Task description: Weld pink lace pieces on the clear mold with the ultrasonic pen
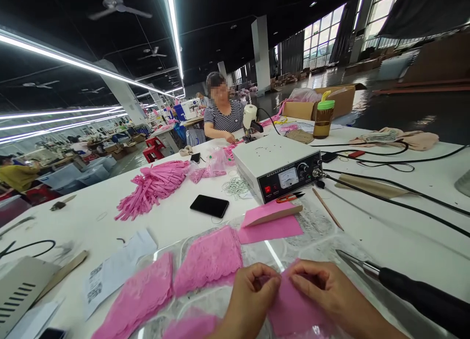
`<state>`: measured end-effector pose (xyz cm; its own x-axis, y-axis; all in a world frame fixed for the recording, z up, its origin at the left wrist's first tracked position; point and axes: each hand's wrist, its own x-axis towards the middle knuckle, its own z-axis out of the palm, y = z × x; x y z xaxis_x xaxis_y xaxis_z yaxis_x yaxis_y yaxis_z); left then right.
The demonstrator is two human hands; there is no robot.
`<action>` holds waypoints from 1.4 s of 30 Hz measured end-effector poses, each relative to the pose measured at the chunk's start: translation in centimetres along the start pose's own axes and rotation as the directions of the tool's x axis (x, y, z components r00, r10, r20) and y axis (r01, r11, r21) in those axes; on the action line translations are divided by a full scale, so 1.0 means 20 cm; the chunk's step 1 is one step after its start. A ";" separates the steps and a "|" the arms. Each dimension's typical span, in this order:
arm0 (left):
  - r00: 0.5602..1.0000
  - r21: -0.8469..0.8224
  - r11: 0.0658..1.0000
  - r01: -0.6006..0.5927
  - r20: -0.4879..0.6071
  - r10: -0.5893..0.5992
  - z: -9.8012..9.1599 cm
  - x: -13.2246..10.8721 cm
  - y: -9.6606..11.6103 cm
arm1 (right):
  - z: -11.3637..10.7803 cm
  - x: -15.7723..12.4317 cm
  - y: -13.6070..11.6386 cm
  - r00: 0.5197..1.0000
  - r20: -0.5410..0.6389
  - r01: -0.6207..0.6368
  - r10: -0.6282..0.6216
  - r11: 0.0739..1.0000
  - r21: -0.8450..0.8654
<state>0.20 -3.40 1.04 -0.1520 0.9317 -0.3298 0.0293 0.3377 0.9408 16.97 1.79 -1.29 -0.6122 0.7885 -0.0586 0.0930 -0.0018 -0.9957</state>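
A pink fabric piece [293, 309] lies under both my hands on the glossy mat. My left hand [253, 292] pinches its upper left edge between thumb and forefinger. Close beside it, my right hand [319, 287] pinches the same cloth at the top edge. To the left sit a stack of pink lace-edged pieces [209, 256] and a second pink stack [141, 297]. More pink cloth [191, 327] shows by my left wrist, partly cut off. Beyond my hands, a folded pink piece [271, 226] rests with a brown strip along it.
A tool with a black handle and pointed metal tip [407, 285] lies at right. A white box with a meter [279, 163] stands ahead, cables running right. A black phone [209, 206], pink strips [157, 185] and a lidded bottle [323, 119] are on the table. A co-worker [223, 114] sits opposite.
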 end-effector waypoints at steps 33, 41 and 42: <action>0.669 0.285 0.626 -0.726 0.082 0.739 -0.05 -0.09 -0.07 | -0.03 -0.14 -0.01 0.856 -0.150 0.440 -0.494 0.851 -0.287; 0.594 0.413 0.469 -0.781 0.257 0.762 -0.18 -0.14 -0.08 | -0.07 -0.21 0.04 0.843 -0.062 0.466 -0.534 0.784 -0.409; 0.579 0.422 0.444 -0.790 0.278 0.767 -0.19 -0.15 -0.08 | -0.07 -0.22 0.05 0.838 -0.059 0.473 -0.542 0.777 -0.416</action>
<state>-3.20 -7.21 0.75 0.2086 0.8355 0.5083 0.5505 -0.5299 0.6451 20.79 -0.84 -1.90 -0.5175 0.6981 0.4948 0.1094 0.6276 -0.7708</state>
